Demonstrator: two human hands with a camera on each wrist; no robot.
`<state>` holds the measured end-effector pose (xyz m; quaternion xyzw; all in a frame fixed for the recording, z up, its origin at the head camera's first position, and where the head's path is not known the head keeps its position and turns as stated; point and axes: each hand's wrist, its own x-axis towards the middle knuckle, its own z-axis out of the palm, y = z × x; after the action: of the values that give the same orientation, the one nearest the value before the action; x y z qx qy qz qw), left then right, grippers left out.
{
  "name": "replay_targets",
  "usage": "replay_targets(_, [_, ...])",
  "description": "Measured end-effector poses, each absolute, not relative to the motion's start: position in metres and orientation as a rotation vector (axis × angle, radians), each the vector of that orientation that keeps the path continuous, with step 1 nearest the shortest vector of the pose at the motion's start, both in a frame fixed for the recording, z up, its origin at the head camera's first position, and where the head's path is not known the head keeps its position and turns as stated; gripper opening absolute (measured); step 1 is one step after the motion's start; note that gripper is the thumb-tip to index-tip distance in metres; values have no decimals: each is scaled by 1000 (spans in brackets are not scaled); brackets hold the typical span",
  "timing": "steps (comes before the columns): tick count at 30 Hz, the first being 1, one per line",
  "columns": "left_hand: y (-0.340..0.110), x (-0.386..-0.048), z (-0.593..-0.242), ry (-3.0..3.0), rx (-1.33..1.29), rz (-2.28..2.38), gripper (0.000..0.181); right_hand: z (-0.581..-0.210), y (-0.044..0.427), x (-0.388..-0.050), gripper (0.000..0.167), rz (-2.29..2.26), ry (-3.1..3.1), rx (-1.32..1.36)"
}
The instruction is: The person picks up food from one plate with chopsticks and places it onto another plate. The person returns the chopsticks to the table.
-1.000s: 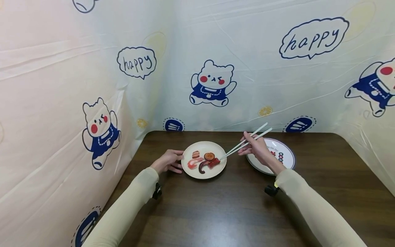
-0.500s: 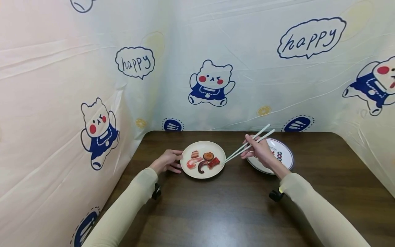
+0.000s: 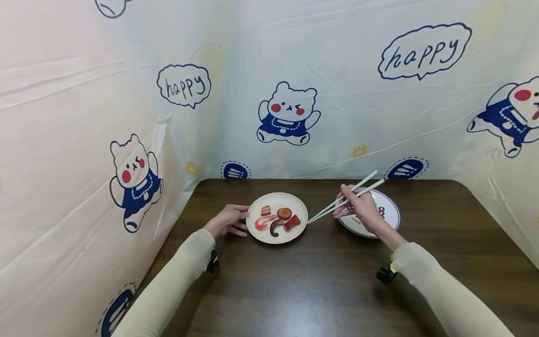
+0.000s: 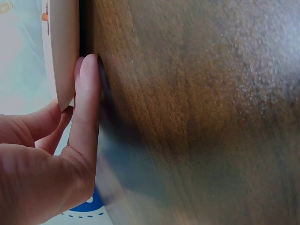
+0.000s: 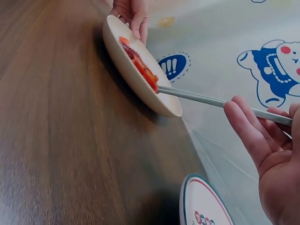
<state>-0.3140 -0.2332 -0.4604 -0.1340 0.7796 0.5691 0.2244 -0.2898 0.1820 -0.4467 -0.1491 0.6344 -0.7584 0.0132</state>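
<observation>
My left hand (image 3: 227,219) pinches the left rim of a cream plate (image 3: 278,198), thumb on top and fingers underneath in the left wrist view. On this plate lie a pink shrimp (image 3: 263,223), a small striped meat piece (image 3: 266,210), a round brown-edged slice (image 3: 284,213), a dark curled tentacle (image 3: 275,229) and a red piece (image 3: 292,223). Pale green chopsticks (image 3: 326,210) are gripped in my right hand (image 3: 364,209). Their tips sit close together at the plate's right rim, with no food between them. Whether the tips touch the rim, I cannot tell.
A white plate (image 3: 391,210) with a dark rim and printed markings stands to the right, partly behind my right hand. Both plates are on a dark wooden table (image 3: 294,290). A printed cloth (image 3: 202,135) hangs around the table's back and sides.
My right hand has drawn the chopsticks rightward, from the red piece to the plate's right rim. The red piece stays on the plate. My left hand keeps its hold on the rim.
</observation>
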Motion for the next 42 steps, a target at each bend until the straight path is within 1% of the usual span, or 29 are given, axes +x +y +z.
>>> replay_targets(8, [-233,-315,-459,2143,-379,1571,47,-442,182,-280,53,-2384,2012,-516])
replay_targets(11, [-233,-315,-460,2144,-374,1569,47,-441,181,-277,52,-2360,2096,-525])
replay_targets(17, [-233,-316,-462,2149,-365,1565,47,-442,176,-267,42,-2225,2354,-571])
replay_targets(22, [-232,-317,-462,2144,-372,1566,47,-443,170,-257,29,-2139,2478,-648])
replay_targets(29, [-233,-316,-458,2145,-365,1560,48,-444,165,-247,10,-1911,2727,-920])
replay_targets(31, [-233,-316,-458,2146,-364,1561,48,-446,165,-247,9,-1825,2810,-1002])
replay_targets(36, [-233,-316,-458,2139,-374,1564,48,-453,166,-248,7,-1545,3005,-1339])
replay_targets(39, [-233,-316,-459,2135,-386,1562,48,-454,167,-248,11,-1308,3120,-1506])
replay_targets(42, [-233,-316,-458,2136,-386,1560,47,-457,166,-248,16,-1100,3166,-1606])
